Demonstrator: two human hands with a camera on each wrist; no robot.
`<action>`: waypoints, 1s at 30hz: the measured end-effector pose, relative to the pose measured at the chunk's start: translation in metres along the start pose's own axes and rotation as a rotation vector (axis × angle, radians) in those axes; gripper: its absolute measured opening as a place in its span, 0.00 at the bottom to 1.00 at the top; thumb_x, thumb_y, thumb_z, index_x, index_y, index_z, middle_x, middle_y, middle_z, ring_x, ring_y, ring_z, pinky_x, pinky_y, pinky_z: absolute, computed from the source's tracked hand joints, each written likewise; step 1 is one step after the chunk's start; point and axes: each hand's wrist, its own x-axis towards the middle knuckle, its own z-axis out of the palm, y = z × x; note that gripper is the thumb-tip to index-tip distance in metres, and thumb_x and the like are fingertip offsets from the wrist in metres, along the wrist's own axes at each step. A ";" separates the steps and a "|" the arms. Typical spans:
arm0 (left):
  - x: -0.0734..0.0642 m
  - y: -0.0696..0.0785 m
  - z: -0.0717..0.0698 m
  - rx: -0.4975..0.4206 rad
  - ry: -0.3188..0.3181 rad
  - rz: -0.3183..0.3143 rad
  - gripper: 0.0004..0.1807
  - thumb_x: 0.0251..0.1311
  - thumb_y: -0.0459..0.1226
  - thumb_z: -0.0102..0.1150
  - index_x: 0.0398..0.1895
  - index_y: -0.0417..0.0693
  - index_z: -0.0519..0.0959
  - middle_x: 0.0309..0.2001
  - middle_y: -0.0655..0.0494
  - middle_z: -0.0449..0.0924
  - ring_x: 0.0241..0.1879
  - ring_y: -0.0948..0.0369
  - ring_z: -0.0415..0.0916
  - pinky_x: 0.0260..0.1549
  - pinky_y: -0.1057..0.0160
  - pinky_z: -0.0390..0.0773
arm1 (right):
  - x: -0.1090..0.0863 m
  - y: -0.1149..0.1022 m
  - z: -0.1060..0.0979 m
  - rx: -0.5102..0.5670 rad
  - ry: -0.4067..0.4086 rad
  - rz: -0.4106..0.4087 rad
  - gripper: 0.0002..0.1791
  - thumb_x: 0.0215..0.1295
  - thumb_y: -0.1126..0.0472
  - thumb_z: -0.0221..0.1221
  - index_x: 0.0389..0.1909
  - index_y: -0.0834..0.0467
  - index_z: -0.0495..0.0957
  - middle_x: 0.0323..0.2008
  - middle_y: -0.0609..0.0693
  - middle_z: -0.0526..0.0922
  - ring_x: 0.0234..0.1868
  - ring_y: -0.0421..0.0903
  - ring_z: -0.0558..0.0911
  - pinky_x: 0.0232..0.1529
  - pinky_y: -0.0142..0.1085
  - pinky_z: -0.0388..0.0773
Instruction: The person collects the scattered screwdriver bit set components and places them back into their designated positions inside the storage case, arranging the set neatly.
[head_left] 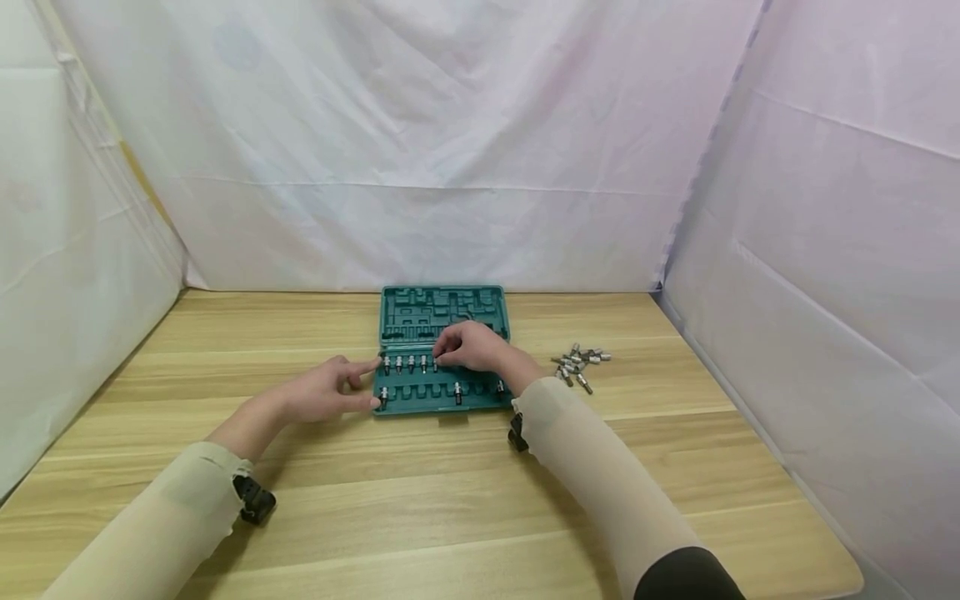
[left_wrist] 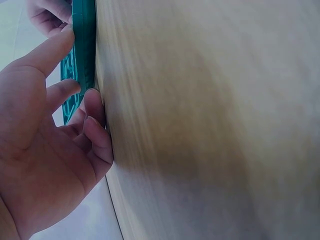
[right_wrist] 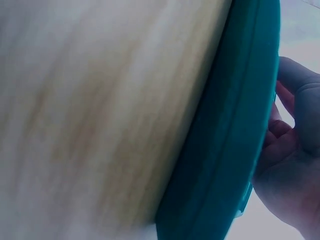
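A green tool case lies unfolded on the table, its moulded lid leaning back behind the base. My right hand reaches over the base and pinches a small metal bit socket at the back row. To its left in that row stand several bit sockets. Along the front row sit a left one, a middle one and a right one. My left hand touches the case's left edge with extended thumb and index finger; its other fingers bend beside the wall.
A loose pile of bit sockets lies on the wooden table to the right of the case. White cloth walls close off the back and both sides. A black wrist camera is strapped below the left hand.
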 end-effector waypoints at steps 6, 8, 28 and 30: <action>-0.001 0.002 0.000 -0.009 0.000 0.005 0.48 0.75 0.54 0.68 0.89 0.49 0.57 0.56 0.40 0.71 0.49 0.51 0.70 0.45 0.56 0.75 | -0.009 0.003 -0.008 0.037 0.016 -0.029 0.08 0.80 0.52 0.66 0.53 0.47 0.89 0.50 0.45 0.89 0.50 0.44 0.85 0.55 0.45 0.83; -0.001 0.003 0.000 -0.013 0.001 0.004 0.48 0.75 0.54 0.68 0.89 0.49 0.57 0.56 0.40 0.71 0.49 0.52 0.70 0.45 0.56 0.74 | -0.013 0.003 -0.014 0.047 0.032 -0.040 0.09 0.80 0.51 0.66 0.54 0.47 0.89 0.52 0.45 0.89 0.51 0.45 0.84 0.55 0.45 0.83; 0.001 -0.001 -0.002 -0.009 0.006 0.009 0.48 0.75 0.53 0.69 0.89 0.48 0.58 0.55 0.41 0.72 0.48 0.53 0.69 0.43 0.56 0.74 | -0.075 0.048 -0.074 0.173 0.160 0.010 0.22 0.80 0.43 0.65 0.62 0.53 0.87 0.57 0.50 0.87 0.58 0.61 0.84 0.61 0.61 0.80; 0.001 0.000 -0.002 -0.012 0.007 0.013 0.48 0.75 0.52 0.69 0.89 0.48 0.58 0.54 0.41 0.72 0.47 0.52 0.68 0.43 0.56 0.74 | -0.082 0.056 -0.080 0.174 0.187 0.031 0.23 0.79 0.41 0.65 0.62 0.52 0.87 0.57 0.50 0.87 0.59 0.62 0.84 0.61 0.62 0.80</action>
